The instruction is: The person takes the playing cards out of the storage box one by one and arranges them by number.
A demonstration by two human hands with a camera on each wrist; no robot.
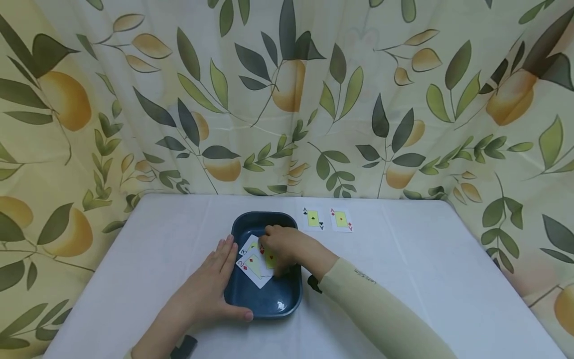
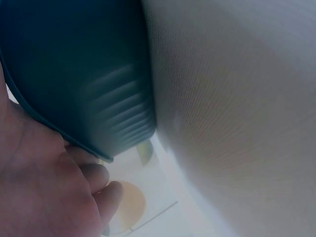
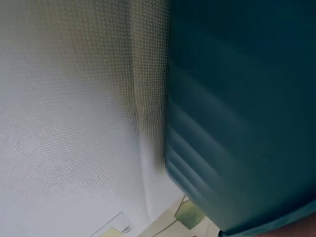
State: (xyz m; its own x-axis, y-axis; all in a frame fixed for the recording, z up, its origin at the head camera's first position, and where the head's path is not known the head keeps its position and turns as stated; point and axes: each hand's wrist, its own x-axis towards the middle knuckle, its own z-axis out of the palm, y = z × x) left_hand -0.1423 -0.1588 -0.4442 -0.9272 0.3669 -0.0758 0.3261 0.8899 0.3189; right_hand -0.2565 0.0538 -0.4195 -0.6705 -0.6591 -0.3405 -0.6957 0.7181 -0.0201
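A dark blue tray (image 1: 287, 294) stands on the white table, with several playing cards in it. Among them are a diamond card (image 1: 252, 266) with a 2 in its corner and, partly covered, a black-suit card (image 1: 252, 244). My right hand (image 1: 289, 244) reaches over the tray's right rim, fingers bent, and grips a heart card (image 1: 270, 259) by its edges above the others; the hand hides part of it. Along the left rim my left hand (image 1: 208, 284) rests with straight fingers, its thumb spread toward the near rim.
Behind the tray, to the right, an ace of clubs (image 1: 313, 219) and an ace of diamonds (image 1: 342, 220) lie face up side by side. A white cloth (image 1: 403, 289) covers the table. A curtain (image 1: 341, 109) printed with fruit and leaves hangs at the back edge.
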